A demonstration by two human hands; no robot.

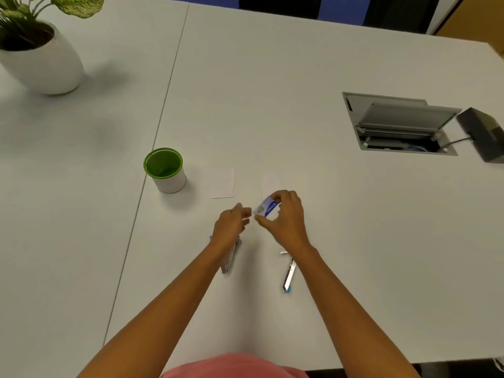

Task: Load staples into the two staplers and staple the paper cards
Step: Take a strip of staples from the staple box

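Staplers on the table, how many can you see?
2. The left stapler lies partly under the left hand; the right stapler lies in plain view to its right. No others show.

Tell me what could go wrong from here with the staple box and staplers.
The right hand holds the staple box tilted above the table; staples might spill once the left hand opens it.
The left wrist hangs over one stapler and could knock it.
The white paper cards barely stand out from the table and may be missed.
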